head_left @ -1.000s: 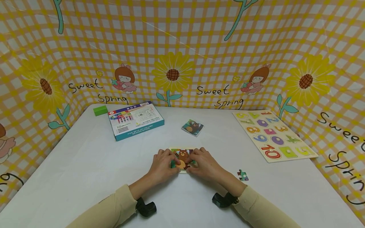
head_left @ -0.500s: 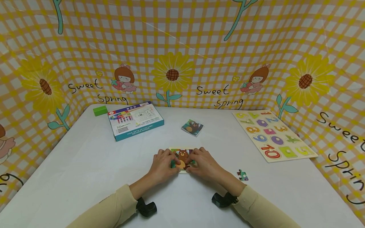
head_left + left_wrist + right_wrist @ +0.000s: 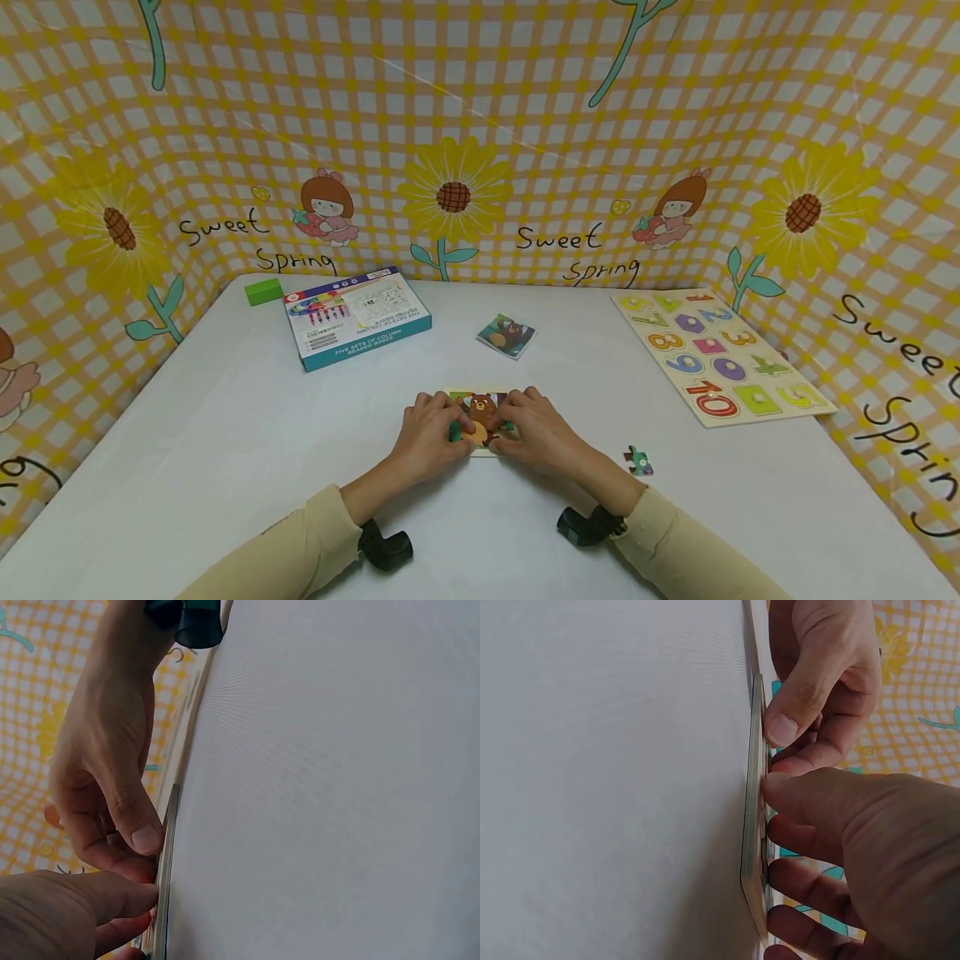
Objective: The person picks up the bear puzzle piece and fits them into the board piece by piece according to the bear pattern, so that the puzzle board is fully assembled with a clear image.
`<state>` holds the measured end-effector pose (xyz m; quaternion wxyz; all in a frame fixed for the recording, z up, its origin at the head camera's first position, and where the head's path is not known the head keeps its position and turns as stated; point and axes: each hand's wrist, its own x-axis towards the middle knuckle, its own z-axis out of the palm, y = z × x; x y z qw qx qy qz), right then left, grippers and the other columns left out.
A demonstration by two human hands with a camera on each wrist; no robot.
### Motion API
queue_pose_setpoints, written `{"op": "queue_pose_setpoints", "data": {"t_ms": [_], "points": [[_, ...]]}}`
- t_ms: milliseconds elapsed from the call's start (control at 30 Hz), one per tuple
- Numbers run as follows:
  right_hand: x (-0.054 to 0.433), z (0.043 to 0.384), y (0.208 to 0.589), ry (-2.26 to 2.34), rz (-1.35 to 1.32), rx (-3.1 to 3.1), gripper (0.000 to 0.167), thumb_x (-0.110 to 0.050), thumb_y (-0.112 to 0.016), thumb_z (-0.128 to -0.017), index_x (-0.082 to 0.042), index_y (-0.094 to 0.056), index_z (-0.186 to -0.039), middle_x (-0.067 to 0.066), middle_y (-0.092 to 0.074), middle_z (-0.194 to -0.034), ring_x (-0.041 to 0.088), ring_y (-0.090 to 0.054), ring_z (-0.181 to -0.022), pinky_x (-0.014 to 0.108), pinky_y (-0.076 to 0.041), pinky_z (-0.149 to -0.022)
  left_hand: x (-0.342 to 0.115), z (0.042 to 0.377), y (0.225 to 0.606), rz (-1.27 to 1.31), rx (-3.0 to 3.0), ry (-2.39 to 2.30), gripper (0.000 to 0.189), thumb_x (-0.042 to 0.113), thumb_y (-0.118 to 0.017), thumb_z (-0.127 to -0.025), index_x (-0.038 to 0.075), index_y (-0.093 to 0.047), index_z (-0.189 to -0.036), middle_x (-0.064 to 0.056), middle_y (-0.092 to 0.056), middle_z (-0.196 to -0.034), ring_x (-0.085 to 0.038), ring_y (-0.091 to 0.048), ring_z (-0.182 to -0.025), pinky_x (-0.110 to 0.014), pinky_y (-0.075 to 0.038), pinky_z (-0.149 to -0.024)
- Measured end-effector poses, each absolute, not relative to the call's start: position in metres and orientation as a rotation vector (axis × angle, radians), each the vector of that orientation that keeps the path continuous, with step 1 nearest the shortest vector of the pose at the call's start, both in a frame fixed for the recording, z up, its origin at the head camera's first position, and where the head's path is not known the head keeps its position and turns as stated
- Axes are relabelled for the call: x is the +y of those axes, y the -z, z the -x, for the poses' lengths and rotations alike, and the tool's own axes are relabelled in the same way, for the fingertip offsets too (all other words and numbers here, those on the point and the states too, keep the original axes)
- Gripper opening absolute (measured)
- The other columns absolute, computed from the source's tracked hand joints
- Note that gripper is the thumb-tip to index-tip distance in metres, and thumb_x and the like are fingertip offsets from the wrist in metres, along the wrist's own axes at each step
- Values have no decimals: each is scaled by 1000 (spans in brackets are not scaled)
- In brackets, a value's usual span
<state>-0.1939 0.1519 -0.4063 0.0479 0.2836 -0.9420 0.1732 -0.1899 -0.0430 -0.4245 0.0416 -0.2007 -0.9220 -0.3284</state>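
Observation:
A small wooden jigsaw puzzle [image 3: 481, 406] with a brown bear picture lies flat on the white table, between my two hands. My left hand [image 3: 428, 432] rests over its left side, and the fingertips and thumb touch the pieces. Over the right side my right hand [image 3: 542, 431] presses likewise from above. Edge-on in the right wrist view, the puzzle board [image 3: 751, 802] shows fingertips set along its face. The hands cover both sides of the picture. A loose jigsaw piece [image 3: 640, 462], green and brown, lies to the right of my right wrist.
Beyond the puzzle lies a square bear picture [image 3: 507, 336]. A flat boxed bead set [image 3: 360, 317] and a green block [image 3: 263, 292] are at the back left. A wooden number board [image 3: 720, 358] lies at the right edge. Yellow checked cloth [image 3: 480, 108] stands behind.

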Motion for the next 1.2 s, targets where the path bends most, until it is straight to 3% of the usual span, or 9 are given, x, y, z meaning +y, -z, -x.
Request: {"op": "queue_pose_setpoints", "data": {"t_ms": [667, 1200], "points": [[155, 189, 400, -541, -821, -2891, 17, -26, -77, -76, -18, -70, -90, -2, -60, -93, 14, -42, -87, 32, -35, -78, -41, 190, 426, 589, -2828, 1029, 9, 20, -73, -73, 19, -69, -82, -2, -56, -98, -20, -41, -96, -40, -32, -80], [246, 161, 387, -610, -566, -2920, 20, -23, -77, -76, -18, -69, -94, -4, -61, -98, 16, -46, -94, 35, -41, -79, -42, 190, 426, 581, -2829, 1046, 9, 20, -73, -73, 18, -69, -82, -4, -56, -100, -22, -41, -97, -43, -33, -82]]}}
